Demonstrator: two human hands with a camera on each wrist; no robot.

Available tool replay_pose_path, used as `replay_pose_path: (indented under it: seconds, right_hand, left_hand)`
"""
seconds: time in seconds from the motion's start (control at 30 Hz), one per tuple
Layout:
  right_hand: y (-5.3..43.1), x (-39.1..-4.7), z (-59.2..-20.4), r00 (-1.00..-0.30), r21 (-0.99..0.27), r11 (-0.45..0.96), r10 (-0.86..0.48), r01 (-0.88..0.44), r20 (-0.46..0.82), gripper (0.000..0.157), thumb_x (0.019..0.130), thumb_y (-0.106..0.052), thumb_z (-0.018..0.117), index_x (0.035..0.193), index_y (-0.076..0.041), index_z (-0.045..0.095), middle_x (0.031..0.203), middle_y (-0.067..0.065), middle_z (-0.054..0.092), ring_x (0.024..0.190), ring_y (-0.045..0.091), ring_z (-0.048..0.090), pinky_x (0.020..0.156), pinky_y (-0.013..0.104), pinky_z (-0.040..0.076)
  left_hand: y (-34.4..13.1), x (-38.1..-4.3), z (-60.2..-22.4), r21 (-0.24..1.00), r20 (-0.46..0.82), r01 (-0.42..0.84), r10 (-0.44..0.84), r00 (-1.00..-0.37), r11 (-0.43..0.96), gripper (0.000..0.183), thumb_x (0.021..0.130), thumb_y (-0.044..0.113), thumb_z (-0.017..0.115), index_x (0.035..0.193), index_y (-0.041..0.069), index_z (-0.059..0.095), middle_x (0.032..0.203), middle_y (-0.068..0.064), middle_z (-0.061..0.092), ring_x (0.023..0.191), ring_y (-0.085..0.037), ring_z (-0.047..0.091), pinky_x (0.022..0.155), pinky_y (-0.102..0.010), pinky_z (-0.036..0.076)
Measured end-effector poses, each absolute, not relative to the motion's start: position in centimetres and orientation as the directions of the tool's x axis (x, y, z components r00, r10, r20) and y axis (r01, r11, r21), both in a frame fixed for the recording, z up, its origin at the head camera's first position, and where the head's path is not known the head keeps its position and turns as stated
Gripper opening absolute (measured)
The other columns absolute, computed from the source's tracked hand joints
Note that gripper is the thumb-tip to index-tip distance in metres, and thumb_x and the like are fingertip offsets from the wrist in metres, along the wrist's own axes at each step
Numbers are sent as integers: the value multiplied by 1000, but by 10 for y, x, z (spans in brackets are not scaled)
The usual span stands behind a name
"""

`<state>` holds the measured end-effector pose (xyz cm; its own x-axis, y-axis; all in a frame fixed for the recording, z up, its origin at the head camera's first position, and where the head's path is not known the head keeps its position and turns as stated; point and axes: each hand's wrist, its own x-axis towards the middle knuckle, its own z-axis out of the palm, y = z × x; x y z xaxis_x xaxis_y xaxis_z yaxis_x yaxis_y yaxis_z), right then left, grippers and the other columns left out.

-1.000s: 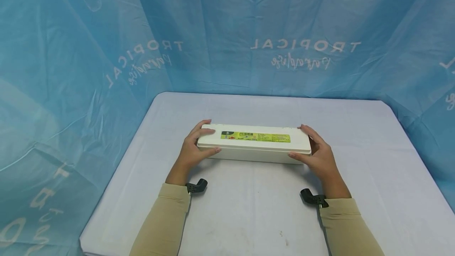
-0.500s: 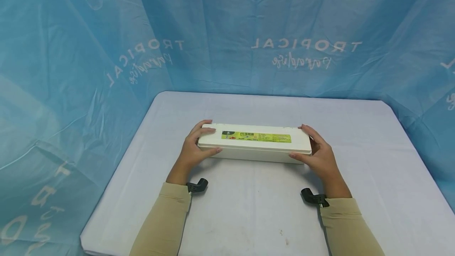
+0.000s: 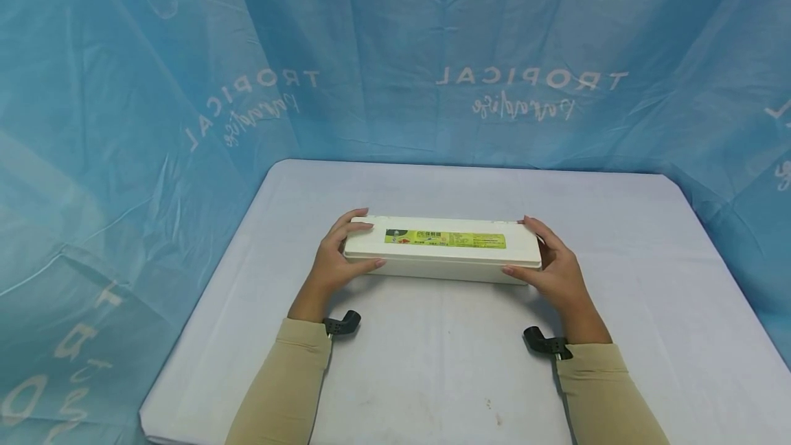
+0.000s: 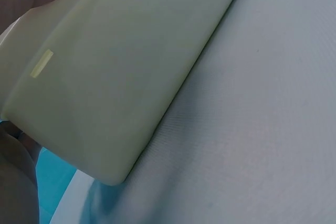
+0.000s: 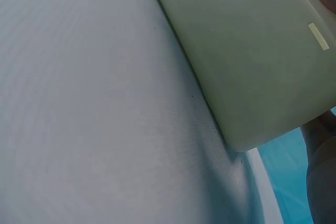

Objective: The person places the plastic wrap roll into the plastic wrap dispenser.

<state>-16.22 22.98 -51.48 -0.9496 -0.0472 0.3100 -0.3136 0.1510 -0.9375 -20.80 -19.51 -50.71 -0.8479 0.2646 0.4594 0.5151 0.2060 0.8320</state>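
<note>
A long white cling film box [image 3: 442, 268] with a yellow-green label [image 3: 445, 238] on its lid lies across the table, its long side facing me. My left hand [image 3: 336, 259] grips its left end, thumb along the front and fingers over the lid and the far edge. At the other end my right hand [image 3: 553, 263] holds it the same way, thumb in front and fingers behind. The left wrist view shows the box's smooth front wall [image 4: 121, 77] with a small slot near the lid seam. A matching slot appears on the front wall [image 5: 252, 61] in the right wrist view.
The table [image 3: 432, 362] has a white cover with a few small brown specks near the front. A blue printed curtain [image 3: 395, 53] hangs behind it and along both sides. Black wrist cameras [image 3: 342, 323] sit at both cuffs.
</note>
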Motion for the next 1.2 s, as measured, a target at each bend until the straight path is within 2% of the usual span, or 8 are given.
replay_pose_path:
  seconds: [0.13, 0.3, 0.43, 0.57, 0.73, 0.97, 1.2]
  right_hand:
    - [230, -163, -515, -947, -936, 141, -55, -322, 318, 106, 72, 15, 91, 162, -12, 41, 159, 9, 45, 145, 21, 43, 103, 19, 45]
    - [231, -162, -515, -945, -937, 125, -62, -326, 320, 108, 71, 18, 90, 162, -12, 41, 159, 16, 43, 143, 21, 44, 101, 20, 47]
    - [231, -160, -515, -950, -939, 148, -69, -312, 304, 111, 70, 14, 93, 163, -16, 41, 160, 13, 43, 142, 21, 45, 100, 19, 47]
    - [231, -160, -516, -951, -934, 175, -73, -310, 302, 112, 70, 10, 95, 163, -19, 41, 159, 8, 43, 144, 21, 44, 101, 18, 46]
    - [232, -162, -518, -942, -926, 174, -78, -334, 325, 112, 69, 12, 95, 162, -17, 42, 160, 13, 42, 145, 23, 43, 103, 19, 45]
    - [231, -164, -520, -937, -917, 194, -98, -347, 334, 114, 69, 18, 91, 165, -11, 35, 163, 12, 36, 146, 22, 39, 105, 17, 42]
    - [223, -153, -498, -944, -925, 199, -134, -323, 301, 112, 74, 14, 90, 166, -9, 31, 168, 13, 25, 130, 14, 49, 96, 16, 48]
  left_hand:
    - [-190, -197, -490, 837, 452, 506, 257, -854, 207, 67, 70, -5, 97, 130, -2, 67, 159, -18, 43, 147, -31, 40, 118, -40, 33]
    - [-190, -195, -488, 825, 460, 514, 249, -852, 236, 68, 67, -4, 99, 128, -1, 68, 156, -18, 47, 145, -32, 42, 118, -52, 32]
    - [-191, -194, -487, 813, 462, 518, 246, -852, 267, 68, 65, -2, 100, 126, -1, 69, 154, -19, 50, 145, -32, 43, 117, -59, 30]
    - [-191, -195, -488, 808, 456, 514, 247, -855, 287, 70, 65, 0, 101, 127, 0, 69, 154, -18, 50, 146, -29, 42, 118, -58, 30]
    - [-191, -196, -489, 814, 443, 504, 253, -860, 289, 72, 67, 2, 101, 131, 1, 68, 158, -16, 46, 149, -27, 38, 119, -59, 26]
    - [-193, -196, -489, 852, 381, 458, 299, -875, 253, 85, 73, 1, 96, 148, 2, 56, 167, -13, 34, 154, -25, 28, 120, -62, 19]
    - [-191, -197, -488, 864, 364, 444, 313, -877, 237, 94, 73, 0, 96, 154, -1, 47, 169, -13, 29, 155, -26, 24, 120, -63, 18]
